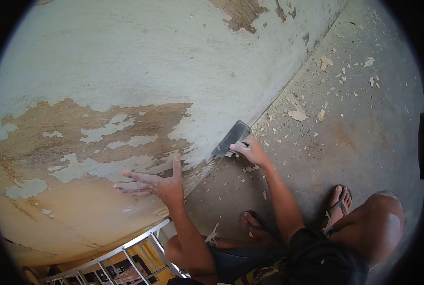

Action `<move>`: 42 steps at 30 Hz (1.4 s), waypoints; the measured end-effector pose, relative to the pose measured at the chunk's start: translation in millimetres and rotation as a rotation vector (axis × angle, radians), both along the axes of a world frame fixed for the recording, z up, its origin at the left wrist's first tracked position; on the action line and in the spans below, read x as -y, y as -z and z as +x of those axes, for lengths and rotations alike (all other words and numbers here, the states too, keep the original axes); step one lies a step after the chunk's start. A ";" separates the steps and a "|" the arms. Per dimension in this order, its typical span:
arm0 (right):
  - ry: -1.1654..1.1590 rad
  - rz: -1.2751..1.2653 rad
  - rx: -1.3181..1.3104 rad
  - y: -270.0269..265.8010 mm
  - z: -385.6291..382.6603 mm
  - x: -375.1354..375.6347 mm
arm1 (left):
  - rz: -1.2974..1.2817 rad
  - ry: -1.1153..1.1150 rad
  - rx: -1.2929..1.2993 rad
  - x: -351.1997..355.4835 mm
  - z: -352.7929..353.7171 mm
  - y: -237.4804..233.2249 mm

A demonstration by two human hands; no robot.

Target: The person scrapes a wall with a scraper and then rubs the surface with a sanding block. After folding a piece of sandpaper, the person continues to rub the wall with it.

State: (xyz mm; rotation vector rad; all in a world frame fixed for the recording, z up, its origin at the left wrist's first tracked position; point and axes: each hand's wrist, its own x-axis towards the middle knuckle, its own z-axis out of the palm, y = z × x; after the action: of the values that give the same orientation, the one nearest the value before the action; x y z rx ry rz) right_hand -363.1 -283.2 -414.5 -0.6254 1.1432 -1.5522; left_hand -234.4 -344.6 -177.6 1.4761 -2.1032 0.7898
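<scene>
My right hand grips a wide scraper, thumb on its dark, dusty blade. The blade lies at the lower part of the wall, close to where wall and floor meet. To the left, my left hand is open with fingers spread against the wall, its thumb pointing up. Above that hand, a large brown patch shows where the pale coating is gone, with islands of coating left in it. Whitish dust covers the fingers of both hands.
Loose paint flakes litter the concrete floor along the wall. An aluminium ladder stands at the bottom left, beside a yellowish wall section. My sandalled feet and bent knees are below. Another bare patch is higher up.
</scene>
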 end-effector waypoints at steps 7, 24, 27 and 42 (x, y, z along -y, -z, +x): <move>0.050 -0.002 -0.123 -34.6 5.0 4.0 | 0.033 -0.043 -0.013 -5.5 -3.0 -1.3; 0.074 0.150 0.032 17.6 15.8 -11.5 | 0.034 -0.046 -0.006 -5.8 -6.1 -4.1; 0.051 -0.017 -0.093 -21.7 15.6 -4.3 | 0.062 -0.059 -0.002 -11.4 -0.9 -3.5; 0.060 0.107 0.036 5.3 19.5 -6.1 | 0.091 -0.026 -0.019 -18.7 -7.0 -12.7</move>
State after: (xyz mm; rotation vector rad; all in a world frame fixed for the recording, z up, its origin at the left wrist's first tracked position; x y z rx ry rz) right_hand -343.5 -277.1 -419.8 -0.4939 1.2187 -1.5356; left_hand -241.4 -326.0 -165.0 1.5548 -2.1358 0.6949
